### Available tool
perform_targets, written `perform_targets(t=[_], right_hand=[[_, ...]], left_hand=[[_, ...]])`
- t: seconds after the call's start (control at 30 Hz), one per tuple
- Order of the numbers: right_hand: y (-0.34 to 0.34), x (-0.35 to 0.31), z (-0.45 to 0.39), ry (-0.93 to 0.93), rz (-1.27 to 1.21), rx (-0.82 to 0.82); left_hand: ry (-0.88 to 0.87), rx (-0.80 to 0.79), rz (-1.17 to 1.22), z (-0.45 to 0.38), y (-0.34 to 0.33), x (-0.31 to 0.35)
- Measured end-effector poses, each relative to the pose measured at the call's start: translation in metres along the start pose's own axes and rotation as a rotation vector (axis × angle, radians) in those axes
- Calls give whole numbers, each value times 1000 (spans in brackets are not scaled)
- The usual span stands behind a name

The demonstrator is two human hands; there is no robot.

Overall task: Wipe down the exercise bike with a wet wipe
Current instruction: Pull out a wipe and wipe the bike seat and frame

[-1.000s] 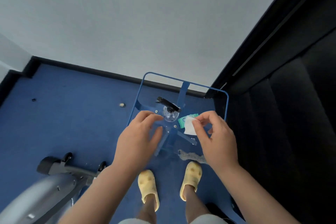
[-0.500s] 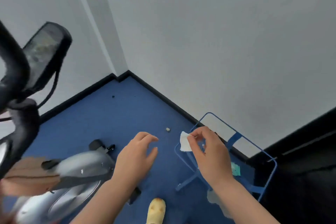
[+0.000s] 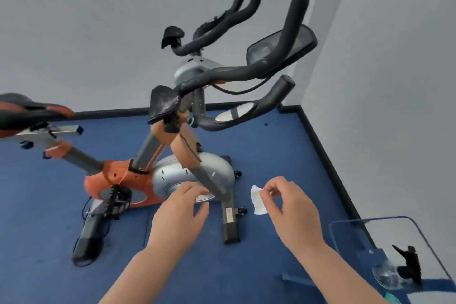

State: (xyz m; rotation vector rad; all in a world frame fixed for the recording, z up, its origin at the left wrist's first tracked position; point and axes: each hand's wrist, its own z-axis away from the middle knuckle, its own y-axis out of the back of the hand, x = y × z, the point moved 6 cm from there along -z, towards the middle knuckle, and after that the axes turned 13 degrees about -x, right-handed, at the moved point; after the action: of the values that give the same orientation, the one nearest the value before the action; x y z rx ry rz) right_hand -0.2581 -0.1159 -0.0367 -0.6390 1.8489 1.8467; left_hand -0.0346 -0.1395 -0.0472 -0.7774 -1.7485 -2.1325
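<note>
A blue carpet [image 3: 37,205] is bounded by grey walls, and the bike [image 3: 172,155] is set on it. A wipe [image 3: 257,201] is pinched in the right hand [image 3: 291,210], just right of the bike's flywheel. The left hand [image 3: 180,215] is held loosely curled and empty before the flywheel.

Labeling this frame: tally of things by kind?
exercise bike: 1
wet wipe, pinched by the right hand: 1
glass side table: 1
hands, counting the left hand: 2
Total: 5

Home workout corner: exercise bike [image 3: 172,155], blue carpet [image 3: 271,145]
</note>
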Motion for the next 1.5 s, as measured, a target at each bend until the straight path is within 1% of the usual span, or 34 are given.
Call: perform_targets(t=[0.13,0.27,0.5,0.6,0.7,0.97,1.23,1.4,1.5], right_hand=[[-36,-65,-11,116,66,-44],[-73,-131,-10,185,110,-42],[-143,-232,-7,166,100,-97],[-169,-270,-10,164,85,-103],[-188,-303,-13,167,81,-112],[-229,-364,-58,238,61,-135],[-270,-414,-140,336,99,-177],[-290,-448,-186,405,103,-216],[-300,-466,-204,417,83,-231]], left_hand=[[86,53,19,33,36,-58],[120,73,31,62,72,-113],[117,86,-85,104,156,-207],[167,87,-87,120,185,-254],[239,101,-80,132,211,-287],[273,146,-15,115,249,-336],[292,186,-17,63,291,-376],[271,249,43,27,321,-393],[245,247,87,12,334,-398]])
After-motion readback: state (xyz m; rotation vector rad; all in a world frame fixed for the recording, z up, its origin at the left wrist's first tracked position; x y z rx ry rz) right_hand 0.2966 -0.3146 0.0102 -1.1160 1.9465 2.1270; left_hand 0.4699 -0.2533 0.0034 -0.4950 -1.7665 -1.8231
